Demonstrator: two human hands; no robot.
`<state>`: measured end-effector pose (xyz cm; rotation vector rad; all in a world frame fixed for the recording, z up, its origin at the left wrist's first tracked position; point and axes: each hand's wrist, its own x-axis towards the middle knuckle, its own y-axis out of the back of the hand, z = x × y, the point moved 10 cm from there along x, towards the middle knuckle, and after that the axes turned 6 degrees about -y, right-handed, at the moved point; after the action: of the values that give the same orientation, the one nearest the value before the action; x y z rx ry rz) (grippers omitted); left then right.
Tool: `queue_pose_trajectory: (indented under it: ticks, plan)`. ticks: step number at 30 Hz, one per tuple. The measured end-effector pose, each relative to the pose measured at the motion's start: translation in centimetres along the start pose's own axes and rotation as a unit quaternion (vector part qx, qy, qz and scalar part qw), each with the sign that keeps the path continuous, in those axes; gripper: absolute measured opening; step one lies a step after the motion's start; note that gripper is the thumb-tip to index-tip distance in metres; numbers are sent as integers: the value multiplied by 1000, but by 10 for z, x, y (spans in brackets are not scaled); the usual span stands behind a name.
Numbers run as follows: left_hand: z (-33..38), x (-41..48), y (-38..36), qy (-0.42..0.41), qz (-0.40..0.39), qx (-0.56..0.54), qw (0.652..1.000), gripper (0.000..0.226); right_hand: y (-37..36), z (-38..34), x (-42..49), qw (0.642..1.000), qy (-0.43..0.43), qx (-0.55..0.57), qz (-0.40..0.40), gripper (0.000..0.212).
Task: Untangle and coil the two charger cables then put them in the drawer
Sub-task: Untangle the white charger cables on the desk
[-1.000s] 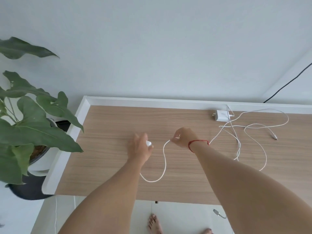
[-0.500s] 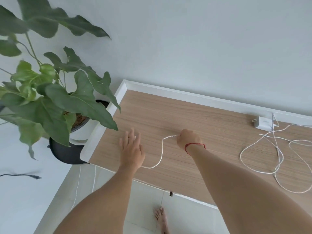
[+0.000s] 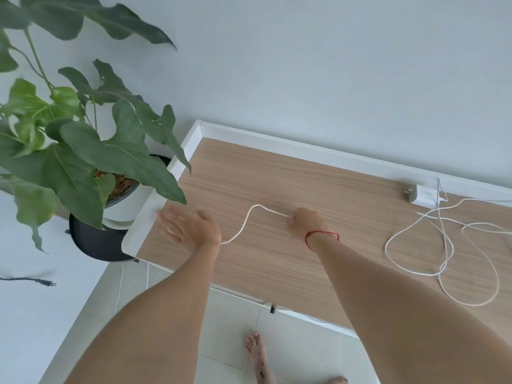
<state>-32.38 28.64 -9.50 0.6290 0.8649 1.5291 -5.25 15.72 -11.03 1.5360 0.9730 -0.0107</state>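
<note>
Cable [image 3: 250, 217] runs sideways, left hand [image 3: 191, 227] to pinching right hand [image 3: 307, 223].

Home room: wood-top desk [image 3: 277, 189] against plain wall, potted plant [image 3: 83, 151], tiled floor [image 3: 227, 314], bare feet [image 3: 257, 353].

We find the light wood-grain desk top [image 3: 291, 173] bare across its middle and back, free for a hand. At the left corner the broad green leaves of a potted plant [image 3: 124, 162] overhang the white raised rim [image 3: 140, 234], a thin white cable [image 3: 273, 210] crosses the near left, and loose white cable loops [image 3: 385, 246] and a white charger block [image 3: 424, 195] crowd the right.
</note>
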Motion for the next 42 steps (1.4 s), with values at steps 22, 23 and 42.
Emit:
queue_pose_trajectory:
  ticks: [22,23,42]
  plan:
    - [121,-136,-77,-283,-116,293,906,33,61,164,-38,996,12,65,-66,48]
    - [128,-146,-81,-290,-125,285,905,31,61,171,-38,996,7,61,-66,47]
    - [179,-257,-168,-363,-305,353,806,48,111,279,-49,992,-30,76,-94,28]
